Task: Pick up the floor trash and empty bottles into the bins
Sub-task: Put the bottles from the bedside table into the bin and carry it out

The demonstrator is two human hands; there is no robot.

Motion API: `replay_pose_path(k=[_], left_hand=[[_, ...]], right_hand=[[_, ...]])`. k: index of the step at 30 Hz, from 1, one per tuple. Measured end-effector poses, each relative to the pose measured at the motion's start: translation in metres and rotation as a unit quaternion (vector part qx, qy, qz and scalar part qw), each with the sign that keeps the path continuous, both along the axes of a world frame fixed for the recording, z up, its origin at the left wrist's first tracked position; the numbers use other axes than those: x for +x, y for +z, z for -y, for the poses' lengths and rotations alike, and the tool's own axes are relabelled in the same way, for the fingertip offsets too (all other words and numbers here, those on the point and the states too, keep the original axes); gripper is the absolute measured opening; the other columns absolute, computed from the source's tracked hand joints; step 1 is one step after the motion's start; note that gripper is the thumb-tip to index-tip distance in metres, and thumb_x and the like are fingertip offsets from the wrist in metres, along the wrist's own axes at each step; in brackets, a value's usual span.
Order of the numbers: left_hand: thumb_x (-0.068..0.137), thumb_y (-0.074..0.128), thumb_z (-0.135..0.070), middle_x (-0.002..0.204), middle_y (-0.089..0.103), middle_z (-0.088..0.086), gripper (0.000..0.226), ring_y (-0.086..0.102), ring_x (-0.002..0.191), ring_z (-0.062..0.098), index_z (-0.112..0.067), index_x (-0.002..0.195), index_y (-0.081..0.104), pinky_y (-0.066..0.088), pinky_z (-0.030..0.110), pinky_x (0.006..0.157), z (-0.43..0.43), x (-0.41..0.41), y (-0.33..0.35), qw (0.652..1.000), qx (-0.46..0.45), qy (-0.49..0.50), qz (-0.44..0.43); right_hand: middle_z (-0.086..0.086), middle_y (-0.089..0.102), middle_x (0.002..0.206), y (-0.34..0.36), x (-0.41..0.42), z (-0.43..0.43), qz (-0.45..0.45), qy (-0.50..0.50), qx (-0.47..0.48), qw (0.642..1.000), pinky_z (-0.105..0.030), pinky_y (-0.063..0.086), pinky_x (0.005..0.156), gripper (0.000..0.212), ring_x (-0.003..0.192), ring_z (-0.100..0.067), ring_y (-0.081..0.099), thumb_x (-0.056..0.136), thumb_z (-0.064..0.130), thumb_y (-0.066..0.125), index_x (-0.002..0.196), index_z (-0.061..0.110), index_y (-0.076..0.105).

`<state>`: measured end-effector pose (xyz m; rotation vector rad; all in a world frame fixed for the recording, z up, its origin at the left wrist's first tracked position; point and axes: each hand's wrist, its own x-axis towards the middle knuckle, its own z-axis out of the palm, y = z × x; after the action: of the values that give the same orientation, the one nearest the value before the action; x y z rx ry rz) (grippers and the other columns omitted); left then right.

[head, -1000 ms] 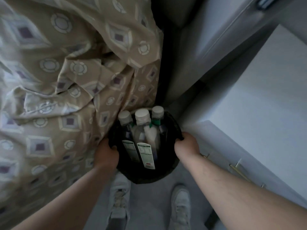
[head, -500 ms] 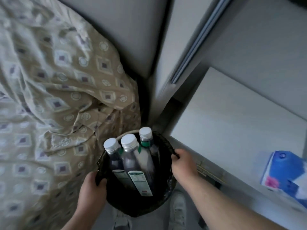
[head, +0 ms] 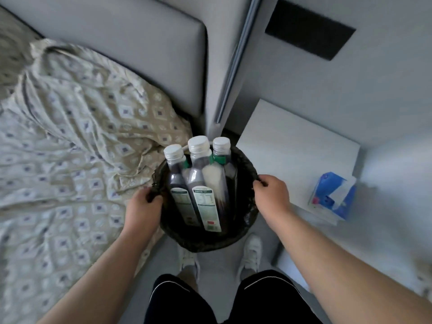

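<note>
Right now I grip the black-lined bin (head: 205,242) by its rim, left hand (head: 142,204) and right hand (head: 271,195) on opposite sides, fingers (head: 261,181) curled over the liner edge, probably to carry it level. Three capped bottles (head: 198,174) stand inside, leaning on the far wall, between bed (head: 70,160) and white surface (head: 292,148).

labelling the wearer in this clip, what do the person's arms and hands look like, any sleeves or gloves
Both arms are bare to the edge of the picture, with no sleeves in view. The left hand and right hand wear no gloves, and no watch, ring or wristband shows. Lower down the person wears black shorts with thin white piping and white shoes.
</note>
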<state>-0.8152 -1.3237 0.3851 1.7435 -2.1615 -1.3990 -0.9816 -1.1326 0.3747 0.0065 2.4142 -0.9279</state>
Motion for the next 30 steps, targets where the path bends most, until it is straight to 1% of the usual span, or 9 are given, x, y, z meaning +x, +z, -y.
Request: replay_pose_path(k=[4, 7, 11, 14, 17, 20, 22, 24, 30], left_hand=[[0.086, 0.054, -0.006, 0.075, 0.065, 0.002, 0.016, 0.057, 0.066, 0.016, -0.018, 0.084, 0.065, 0.043, 0.027, 0.055, -0.008, -0.006, 0.061, 0.998, 0.005, 0.006, -0.059], [0.087, 0.053, -0.006, 0.076, 0.068, 0.004, 0.024, 0.061, 0.069, 0.018, -0.024, 0.077, 0.065, 0.046, 0.027, 0.057, -0.017, -0.013, 0.108, 0.993, 0.029, 0.024, -0.114], [0.085, 0.054, -0.008, 0.081, 0.073, 0.013, 0.020, 0.067, 0.077, 0.030, -0.017, 0.080, 0.072, 0.054, 0.041, 0.074, -0.022, -0.024, 0.153, 0.982, 0.079, 0.044, -0.164], [0.084, 0.054, -0.004, 0.080, 0.071, 0.017, 0.021, 0.064, 0.071, 0.027, -0.011, 0.075, 0.071, 0.051, 0.038, 0.071, -0.022, -0.033, 0.179, 0.974, 0.108, 0.051, -0.193], [0.087, 0.053, 0.000, 0.073, 0.073, 0.014, 0.019, 0.067, 0.065, 0.025, -0.006, 0.081, 0.070, 0.054, 0.033, 0.067, -0.018, -0.042, 0.198, 0.958, 0.140, 0.054, -0.245], [0.089, 0.052, 0.001, 0.071, 0.074, 0.013, 0.017, 0.069, 0.064, 0.022, -0.002, 0.087, 0.069, 0.055, 0.030, 0.062, -0.007, -0.048, 0.213, 0.944, 0.173, 0.028, -0.281], [0.090, 0.052, 0.000, 0.073, 0.074, 0.015, 0.017, 0.070, 0.064, 0.023, -0.001, 0.087, 0.068, 0.055, 0.030, 0.061, 0.004, -0.051, 0.222, 0.939, 0.188, -0.004, -0.288], [0.091, 0.050, 0.000, 0.073, 0.074, 0.016, 0.018, 0.070, 0.062, 0.022, 0.001, 0.088, 0.068, 0.057, 0.029, 0.057, 0.017, -0.055, 0.230, 0.930, 0.212, -0.044, -0.296], [0.092, 0.049, -0.002, 0.074, 0.074, 0.016, 0.017, 0.070, 0.062, 0.024, 0.003, 0.093, 0.066, 0.057, 0.031, 0.059, 0.048, -0.071, 0.255, 0.910, 0.254, -0.155, -0.288]], right_hand=[[-0.028, 0.064, 0.082, 0.064, 0.001, -0.019, -0.019, -0.023, -0.042, 0.999, -0.029, 0.032, 0.054, 0.026, 0.067, -0.039, 0.057, 0.084, 0.017, 0.050, 0.084, -0.005, 0.064], [-0.023, 0.065, 0.075, 0.114, -0.001, -0.033, -0.043, -0.031, -0.053, 0.997, -0.029, 0.030, 0.051, 0.026, 0.061, -0.030, 0.054, 0.085, 0.017, 0.052, 0.079, -0.003, 0.066], [-0.026, 0.058, 0.070, 0.159, -0.005, -0.044, -0.055, -0.064, -0.103, 0.991, -0.028, 0.033, 0.058, 0.028, 0.058, -0.022, 0.045, 0.079, 0.020, 0.050, 0.081, -0.005, 0.062], [-0.032, 0.059, 0.084, 0.188, -0.006, -0.050, -0.052, -0.096, -0.135, 0.985, -0.030, 0.034, 0.061, 0.030, 0.059, -0.027, 0.045, 0.076, 0.019, 0.050, 0.086, -0.007, 0.060], [-0.026, 0.044, 0.066, 0.213, -0.004, -0.053, -0.054, -0.122, -0.155, 0.979, -0.030, 0.028, 0.058, 0.028, 0.062, -0.018, 0.036, 0.078, 0.013, 0.051, 0.089, -0.012, 0.058], [-0.024, 0.056, 0.067, 0.234, -0.001, -0.050, -0.066, -0.166, -0.179, 0.967, -0.029, 0.038, 0.055, 0.020, 0.061, -0.021, 0.047, 0.081, 0.012, 0.055, 0.077, -0.001, 0.070], [-0.008, 0.071, 0.072, 0.246, 0.005, -0.044, -0.081, -0.203, -0.194, 0.956, -0.033, 0.054, 0.067, 0.021, 0.072, -0.021, 0.065, 0.084, 0.012, 0.058, 0.073, 0.015, 0.075], [0.000, 0.074, 0.081, 0.254, 0.015, -0.037, -0.088, -0.238, -0.204, 0.945, -0.038, 0.058, 0.081, 0.020, 0.085, -0.021, 0.068, 0.085, 0.013, 0.059, 0.078, 0.022, 0.076], [-0.012, 0.072, 0.074, 0.278, 0.060, -0.027, -0.111, -0.343, -0.197, 0.912, -0.046, 0.056, 0.079, 0.021, 0.074, -0.021, 0.066, 0.082, 0.012, 0.060, 0.067, 0.016, 0.075]])
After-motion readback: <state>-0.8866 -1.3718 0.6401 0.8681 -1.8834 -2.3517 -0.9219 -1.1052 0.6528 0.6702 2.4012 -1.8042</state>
